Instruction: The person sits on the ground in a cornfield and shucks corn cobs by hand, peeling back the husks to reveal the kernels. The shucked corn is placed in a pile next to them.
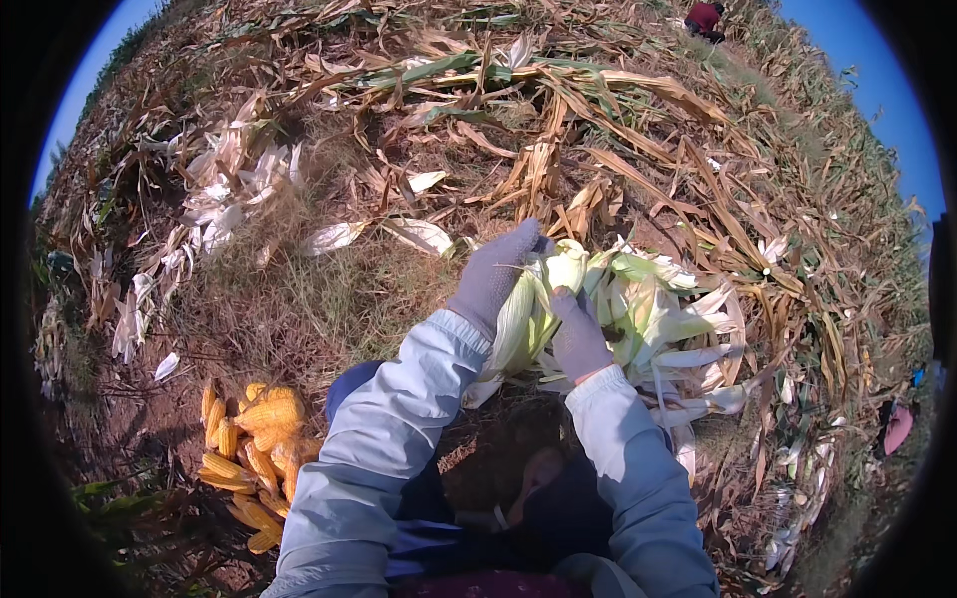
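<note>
My left hand (497,280), in a grey knitted glove, is closed around the left side of a corn ear in pale green husk (525,318). My right hand (579,333), gloved alike, has its thumb and fingers closed on the husk leaves at the ear's right side. The ear itself is hidden by the husk. Just right of my right hand lies a heap of loose pale green and white corn husks (650,306). A pile of husked yellow corn ears (269,418) rests on the soil at the lower left, beside my left sleeve.
Dry corn stalks and leaves (538,164) cover the ground ahead. White husks (217,217) lie scattered at the left. Dry grass (336,291) grows between them and me. A person in a dark red top (703,16) is low to the ground at the far upper right.
</note>
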`<state>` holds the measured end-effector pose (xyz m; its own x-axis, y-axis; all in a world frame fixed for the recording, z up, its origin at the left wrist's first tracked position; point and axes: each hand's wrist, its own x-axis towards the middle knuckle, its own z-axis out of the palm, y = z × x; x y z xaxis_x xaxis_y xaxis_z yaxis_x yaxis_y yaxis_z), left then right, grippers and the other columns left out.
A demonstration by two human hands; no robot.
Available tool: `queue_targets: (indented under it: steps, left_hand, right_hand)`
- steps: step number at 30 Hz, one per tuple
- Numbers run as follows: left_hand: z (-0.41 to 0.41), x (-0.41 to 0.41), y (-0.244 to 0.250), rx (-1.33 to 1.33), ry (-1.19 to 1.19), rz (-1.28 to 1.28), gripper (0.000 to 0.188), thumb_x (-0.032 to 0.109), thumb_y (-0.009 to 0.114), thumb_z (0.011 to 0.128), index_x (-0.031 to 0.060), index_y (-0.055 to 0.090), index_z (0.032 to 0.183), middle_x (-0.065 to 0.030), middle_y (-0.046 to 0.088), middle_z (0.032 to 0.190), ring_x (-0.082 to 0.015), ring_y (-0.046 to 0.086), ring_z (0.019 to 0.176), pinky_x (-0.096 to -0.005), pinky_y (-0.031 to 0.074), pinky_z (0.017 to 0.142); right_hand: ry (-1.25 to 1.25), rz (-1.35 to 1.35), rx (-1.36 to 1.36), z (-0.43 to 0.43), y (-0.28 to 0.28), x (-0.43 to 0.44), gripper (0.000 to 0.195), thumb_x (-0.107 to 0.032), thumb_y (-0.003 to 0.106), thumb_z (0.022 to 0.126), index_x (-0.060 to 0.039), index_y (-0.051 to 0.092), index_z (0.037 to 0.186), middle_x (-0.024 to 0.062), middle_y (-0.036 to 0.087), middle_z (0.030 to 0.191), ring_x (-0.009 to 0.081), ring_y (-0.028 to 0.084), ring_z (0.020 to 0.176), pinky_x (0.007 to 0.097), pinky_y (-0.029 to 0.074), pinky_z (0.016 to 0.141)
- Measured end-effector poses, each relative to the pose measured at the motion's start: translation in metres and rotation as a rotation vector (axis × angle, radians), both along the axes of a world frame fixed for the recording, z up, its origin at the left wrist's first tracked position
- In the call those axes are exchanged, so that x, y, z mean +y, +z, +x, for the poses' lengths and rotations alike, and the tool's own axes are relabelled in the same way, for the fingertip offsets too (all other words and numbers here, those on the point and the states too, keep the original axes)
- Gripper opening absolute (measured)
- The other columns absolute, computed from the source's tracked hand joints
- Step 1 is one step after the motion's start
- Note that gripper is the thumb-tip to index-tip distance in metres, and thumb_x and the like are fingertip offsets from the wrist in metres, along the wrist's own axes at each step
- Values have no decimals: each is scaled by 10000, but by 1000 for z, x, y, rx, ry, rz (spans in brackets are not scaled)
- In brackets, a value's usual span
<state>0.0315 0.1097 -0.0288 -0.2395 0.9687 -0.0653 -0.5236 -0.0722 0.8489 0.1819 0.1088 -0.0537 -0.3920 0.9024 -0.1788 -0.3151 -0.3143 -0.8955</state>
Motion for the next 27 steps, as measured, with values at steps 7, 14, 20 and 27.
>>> queue_targets:
  steps: [7,14,20,27]
  left_hand:
    - [-15,-11,-2,168,114,-133,420,395,678,837,-22,674,889,-45,647,819,-107,558,717,-232,442,689]
    - [-59,-26,18,334,442,-199,464,444,652,827,-16,667,886,-69,625,790,-137,543,676,-252,429,621]
    - [-61,-28,27,371,511,-161,440,446,663,826,7,676,846,-45,620,768,-116,530,680,-244,403,613]
    - [-104,-42,39,349,816,-129,403,398,647,852,-4,653,883,-66,628,775,-129,574,652,-258,451,580]
  right_hand:
    - [-211,119,191,13,20,15,449,-173,677,815,-28,516,1207,58,576,1083,167,559,988,320,449,869]
    - [-746,285,90,121,12,74,388,-259,659,837,-26,553,1129,51,547,940,167,557,957,336,487,781]
    - [-954,481,-65,155,22,78,486,-279,645,810,40,519,1155,104,584,1002,179,579,953,301,489,769]
    - [-1159,376,149,187,31,81,475,-316,678,800,-12,545,1141,113,606,1005,238,616,886,369,523,793]
